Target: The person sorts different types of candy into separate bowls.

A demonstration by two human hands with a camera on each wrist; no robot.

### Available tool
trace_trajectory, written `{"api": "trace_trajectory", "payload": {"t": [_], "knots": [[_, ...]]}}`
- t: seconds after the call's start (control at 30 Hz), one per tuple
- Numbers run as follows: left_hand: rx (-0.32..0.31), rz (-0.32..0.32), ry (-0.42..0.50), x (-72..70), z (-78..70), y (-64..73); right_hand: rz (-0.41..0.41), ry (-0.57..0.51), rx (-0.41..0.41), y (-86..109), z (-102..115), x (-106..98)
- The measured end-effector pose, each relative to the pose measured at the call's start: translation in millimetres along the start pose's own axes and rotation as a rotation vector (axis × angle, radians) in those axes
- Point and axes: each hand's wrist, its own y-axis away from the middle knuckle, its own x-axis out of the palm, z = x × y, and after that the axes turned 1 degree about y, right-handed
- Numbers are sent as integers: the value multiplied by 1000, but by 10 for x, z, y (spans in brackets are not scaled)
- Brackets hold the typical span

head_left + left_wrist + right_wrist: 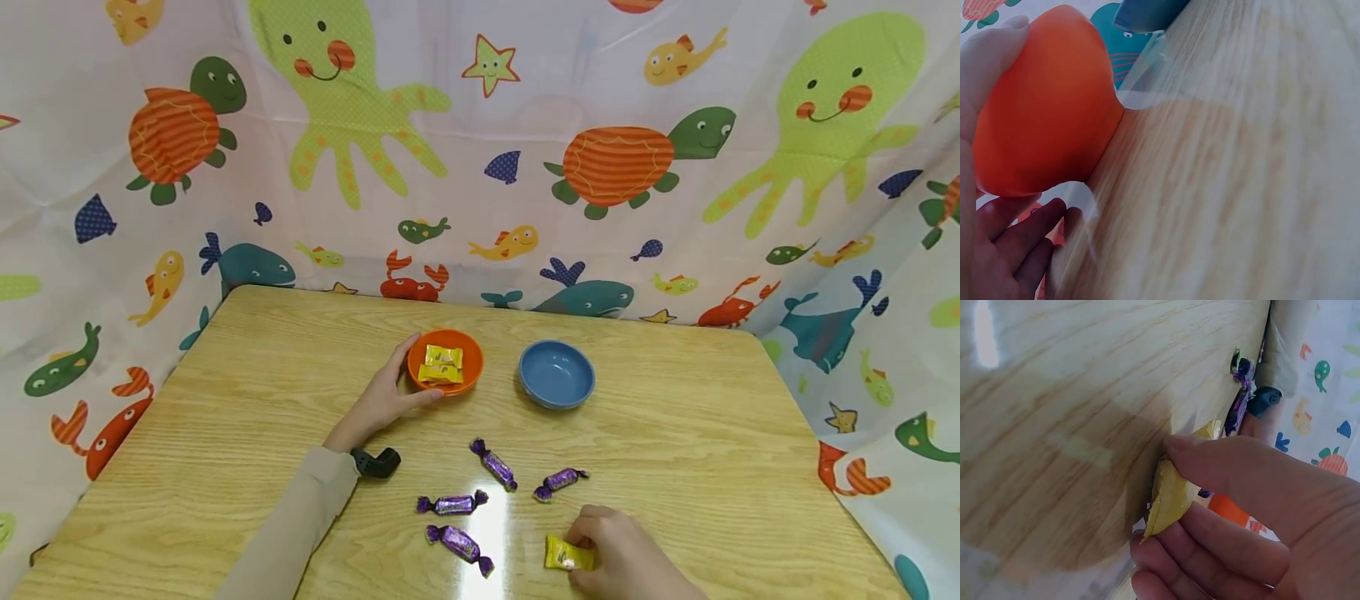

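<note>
My left hand (382, 397) holds the orange bowl (472, 363) by its side, thumb at the near rim and fingers around the far left. Two yellow-wrapped candies (441, 367) lie inside that bowl. In the left wrist view the bowl's outer wall (1054, 106) sits between thumb and fingers. Near the table's front edge, my right hand (618, 550) pinches another yellow-wrapped candy (566, 554). The right wrist view shows this candy (1172, 494) between thumb and fingers, close to the tabletop; whether it touches the wood, I cannot tell.
A blue bowl (557, 375) stands right of the orange one. Several purple-wrapped candies (459, 543) lie scattered across the middle front of the wooden table (712, 433). A sea-animal curtain (465, 192) hangs behind and at both sides. A dark band with a camera circles my left wrist.
</note>
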Motion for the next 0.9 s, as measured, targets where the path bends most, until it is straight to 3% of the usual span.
{"api": "trace_trajectory", "payload": {"t": [0.33, 0.5, 0.9], "knots": [[-12, 0, -5, -5, 7, -3, 19, 12, 13, -34, 34, -49], [-14, -1, -8, -5, 8, -1, -35, 59, -10, -98, 100, -120], [-9, 1, -7, -2, 10, 0, -146, 33, -78, -405, 291, -393]]}}
